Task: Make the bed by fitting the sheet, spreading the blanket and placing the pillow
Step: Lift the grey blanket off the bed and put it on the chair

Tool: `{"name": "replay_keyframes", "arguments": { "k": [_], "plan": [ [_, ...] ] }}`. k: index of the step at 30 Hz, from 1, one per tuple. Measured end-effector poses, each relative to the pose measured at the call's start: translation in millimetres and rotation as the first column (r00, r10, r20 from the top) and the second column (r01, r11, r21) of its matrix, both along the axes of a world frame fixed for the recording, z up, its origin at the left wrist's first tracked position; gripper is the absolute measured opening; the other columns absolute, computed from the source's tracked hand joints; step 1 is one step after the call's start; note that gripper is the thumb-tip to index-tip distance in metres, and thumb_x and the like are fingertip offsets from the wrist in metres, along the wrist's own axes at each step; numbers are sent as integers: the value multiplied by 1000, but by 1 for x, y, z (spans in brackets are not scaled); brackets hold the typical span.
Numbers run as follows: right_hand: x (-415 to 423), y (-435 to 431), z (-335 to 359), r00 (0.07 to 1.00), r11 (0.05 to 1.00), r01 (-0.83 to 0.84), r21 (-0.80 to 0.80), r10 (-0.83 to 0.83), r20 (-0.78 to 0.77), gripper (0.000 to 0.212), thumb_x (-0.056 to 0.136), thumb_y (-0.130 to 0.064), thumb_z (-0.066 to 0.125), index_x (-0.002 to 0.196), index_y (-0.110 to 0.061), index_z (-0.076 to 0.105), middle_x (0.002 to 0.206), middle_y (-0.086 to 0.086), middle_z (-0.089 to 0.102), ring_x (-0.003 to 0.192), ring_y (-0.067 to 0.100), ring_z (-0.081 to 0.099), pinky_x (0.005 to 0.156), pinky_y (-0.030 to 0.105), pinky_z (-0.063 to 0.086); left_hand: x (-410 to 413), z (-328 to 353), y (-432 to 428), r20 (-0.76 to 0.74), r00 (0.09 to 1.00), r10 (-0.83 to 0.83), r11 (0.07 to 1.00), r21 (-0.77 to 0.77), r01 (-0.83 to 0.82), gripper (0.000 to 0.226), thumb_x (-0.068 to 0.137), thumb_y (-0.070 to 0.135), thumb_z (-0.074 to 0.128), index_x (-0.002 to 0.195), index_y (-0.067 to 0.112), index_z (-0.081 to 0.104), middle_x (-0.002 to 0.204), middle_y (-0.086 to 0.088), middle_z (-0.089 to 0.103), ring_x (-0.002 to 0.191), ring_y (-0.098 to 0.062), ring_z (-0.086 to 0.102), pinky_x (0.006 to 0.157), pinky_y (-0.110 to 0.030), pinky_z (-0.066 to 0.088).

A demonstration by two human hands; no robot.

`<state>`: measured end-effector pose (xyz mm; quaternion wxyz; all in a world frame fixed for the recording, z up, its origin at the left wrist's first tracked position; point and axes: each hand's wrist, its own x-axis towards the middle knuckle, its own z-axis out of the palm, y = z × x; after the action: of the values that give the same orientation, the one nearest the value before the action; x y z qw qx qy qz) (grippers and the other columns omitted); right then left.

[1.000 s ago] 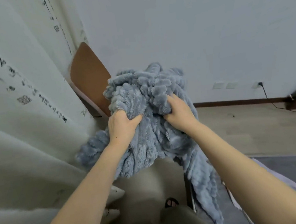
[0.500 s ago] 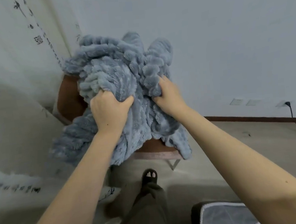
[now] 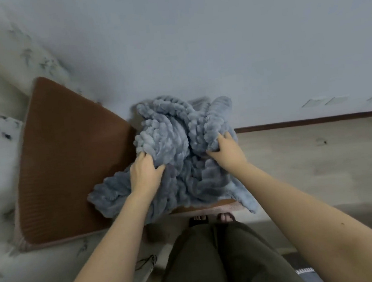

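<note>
Coming down now: the bunched grey blanket (image 3: 182,155) lands on the brown mat's (image 3: 67,158) right edge, left hand (image 3: 145,170) and right hand (image 3: 226,150) both clutching it; spreading comes later.

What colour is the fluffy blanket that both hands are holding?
Grey-blue, with a ribbed plush pattern; the blanket shows best in the head view.

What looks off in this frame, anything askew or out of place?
The blanket is a crumpled heap, not spread: it sits bunched on a brown mat, one corner hanging off the front edge. Left hand and right hand both grip it.
</note>
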<state>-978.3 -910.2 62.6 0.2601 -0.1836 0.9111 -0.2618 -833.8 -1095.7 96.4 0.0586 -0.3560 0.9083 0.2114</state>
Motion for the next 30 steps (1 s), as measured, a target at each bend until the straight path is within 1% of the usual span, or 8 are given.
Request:
{"name": "replay_keyframes", "arguments": {
  "k": [4, 8, 11, 14, 21, 25, 28, 30],
  "plan": [
    [-11, 20, -60, 962, 975, 40, 219, -97, 257, 64, 89, -35, 63, 142, -15, 33, 146, 15, 23, 109, 37, 53, 92, 44, 51, -10, -51, -4, 230, 964, 132, 981, 107, -160, 91, 79, 61, 64, 141, 4, 31, 143, -14, 37, 129, -32, 39, 102, -48, 41],
    [-4, 32, -105, 962, 958, 209, 197, -238, 135, 97, 92, -31, 62, 152, -17, -14, 161, 13, -2, 126, 36, 47, 88, 43, 52, -16, -98, 12, 320, 946, 49, 993, 85, -80, 103, 78, 70, 57, 153, 15, 12, 154, -13, 25, 143, -35, 17, 112, -61, 22],
    [8, 37, -134, 994, 988, -54, 142, 40, 99, 77, 97, -23, 50, 154, -31, -1, 153, 20, 25, 112, 37, 54, 73, 36, 49, -17, -128, 19, 414, 908, -66, 984, 180, -11, 84, 85, 66, 50, 152, 20, 24, 151, -13, 34, 138, -37, 27, 110, -60, 26],
    [22, 43, -155, 935, 953, -251, 172, 193, 296, 72, 98, -22, 47, 155, -29, 4, 156, 17, 22, 120, 36, 50, 90, 40, 48, -9, -143, 25, 489, 862, -135, 973, 228, 24, 74, 90, 61, 45, 148, 17, 34, 148, -13, 40, 133, -35, 34, 110, -54, 29],
    [28, 43, -147, 955, 974, -101, 204, 37, 295, 66, 96, -30, 51, 152, -36, 16, 143, 10, 39, 115, 32, 53, 84, 37, 49, 7, -117, 31, 396, 910, -121, 981, 188, 48, 92, 84, 70, 48, 151, 12, 22, 151, -13, 35, 140, -32, 27, 114, -52, 23],
    [34, 42, -130, 954, 980, -34, 196, -27, 299, 64, 97, -26, 50, 152, -34, 18, 143, 12, 37, 114, 30, 52, 76, 32, 45, 13, -88, 31, 462, 873, -154, 988, 91, 126, 82, 89, 66, 43, 141, 3, 37, 142, -16, 43, 133, -30, 38, 107, -46, 36],
    [50, 50, -107, 959, 985, 29, 173, -76, 274, 60, 98, -22, 49, 152, -27, 24, 155, 8, 28, 132, 28, 41, 98, 32, 41, 18, -60, 37, 386, 893, -232, 971, 43, 233, 62, 95, 56, 35, 116, 4, 60, 116, -13, 62, 104, -28, 59, 86, -41, 51],
    [67, 63, -91, 953, 983, 72, 171, -118, 278, 57, 99, -25, 47, 152, -25, 26, 159, 3, 22, 141, 24, 32, 108, 30, 33, 23, -47, 45, 211, 933, -290, 937, 259, 233, 51, 97, 49, 40, 114, 7, 62, 118, -9, 63, 105, -25, 60, 89, -31, 47]
  ]
}}
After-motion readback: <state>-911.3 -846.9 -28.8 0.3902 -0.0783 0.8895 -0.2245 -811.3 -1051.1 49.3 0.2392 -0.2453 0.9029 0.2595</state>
